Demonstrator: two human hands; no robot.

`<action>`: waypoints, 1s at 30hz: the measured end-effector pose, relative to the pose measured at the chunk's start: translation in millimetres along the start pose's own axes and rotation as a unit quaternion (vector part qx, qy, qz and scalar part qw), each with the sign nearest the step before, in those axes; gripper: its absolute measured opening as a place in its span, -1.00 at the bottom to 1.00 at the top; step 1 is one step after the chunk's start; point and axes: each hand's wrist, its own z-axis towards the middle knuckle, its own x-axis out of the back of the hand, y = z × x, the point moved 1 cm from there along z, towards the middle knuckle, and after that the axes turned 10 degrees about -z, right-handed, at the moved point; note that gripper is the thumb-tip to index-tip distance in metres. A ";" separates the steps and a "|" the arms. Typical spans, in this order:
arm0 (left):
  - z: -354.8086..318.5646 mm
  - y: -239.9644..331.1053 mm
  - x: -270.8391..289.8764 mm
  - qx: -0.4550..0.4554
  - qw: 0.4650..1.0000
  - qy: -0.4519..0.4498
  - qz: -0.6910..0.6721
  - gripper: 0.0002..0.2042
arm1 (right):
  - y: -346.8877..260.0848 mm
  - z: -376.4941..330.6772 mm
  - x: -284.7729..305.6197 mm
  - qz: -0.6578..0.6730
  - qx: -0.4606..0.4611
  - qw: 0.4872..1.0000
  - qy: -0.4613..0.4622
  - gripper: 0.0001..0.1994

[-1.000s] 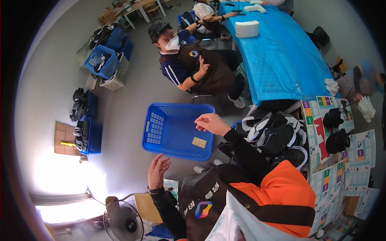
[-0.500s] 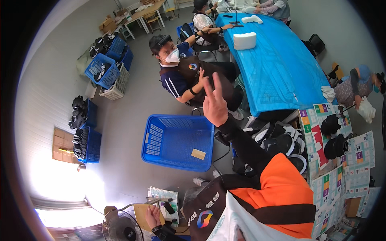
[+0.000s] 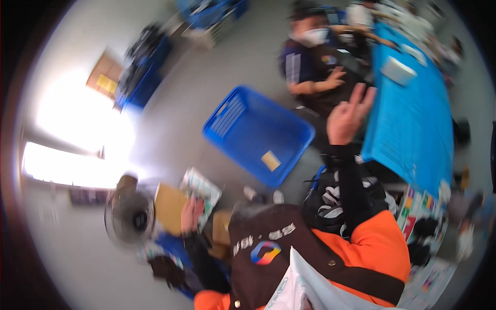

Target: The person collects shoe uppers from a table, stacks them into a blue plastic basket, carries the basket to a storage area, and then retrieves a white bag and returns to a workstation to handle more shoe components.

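My right hand (image 3: 349,118) is raised in front of me, with two fingers stretched up and apart and nothing in it. Behind it sits a person (image 3: 312,64) in a white mask and dark apron. Low on the left, my left hand (image 3: 191,214) is beside a tan board (image 3: 170,206); motion blur smears its fingers, and whether they touch the board cannot be made out. Between my hands, farther off on the floor, stands a blue plastic basket (image 3: 248,129) with a pale card (image 3: 270,160) in it.
A fan (image 3: 130,214) stands left of the tan board. At right is a table with a blue cover (image 3: 413,119), a white block (image 3: 399,71) on it. Black and white pieces (image 3: 330,201) are piled below my right arm. A blue crate (image 3: 147,82) stands by the left wall.
My view has swung left, so the basket, table and seated person appear farther right and tilted. My right hand stays raised with two fingers out. More of my left arm shows.
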 end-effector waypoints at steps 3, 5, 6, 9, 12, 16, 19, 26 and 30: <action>3.7 -29.7 7.9 0.014 0.997 0.065 -0.043 -0.52 | 7.9 -27.0 24.9 0.020 0.104 0.993 -0.046 -0.34; -2.3 -68.9 47.1 0.036 0.985 0.155 -0.067 -0.55 | -1.2 -37.6 28.8 0.038 0.026 0.997 -0.066 -0.35; -8.5 -90.3 71.8 0.033 0.980 0.180 -0.080 -0.55 | -9.7 -47.3 25.3 0.064 0.067 0.991 -0.095 -0.35; -30.5 -144.2 122.7 0.090 0.936 0.286 -0.184 -0.69 | -13.1 -68.0 9.5 0.077 0.186 0.972 -0.125 -0.35; -46.4 -166.4 140.1 0.104 0.930 0.289 -0.200 -0.68 | -41.1 -76.4 -3.4 0.113 0.172 0.967 -0.152 -0.37; -57.5 -190.4 153.8 0.126 0.926 0.284 -0.216 -0.68 | -100.9 -100.8 -32.8 0.219 0.266 0.928 -0.142 -0.34; -68.9 -220.2 159.5 0.149 0.908 0.319 -0.227 -0.76 | -128.0 -125.3 -69.1 0.276 0.353 0.865 -0.226 -0.31; -108.8 -307.9 161.3 0.270 0.883 0.298 -0.242 -0.70 | -239.9 -120.6 -154.5 0.285 0.318 0.869 -0.249 -0.26; -128.7 -348.5 131.9 0.287 0.853 0.353 -0.254 -0.70 | -293.5 -132.3 -190.1 0.311 0.340 0.818 -0.343 -0.34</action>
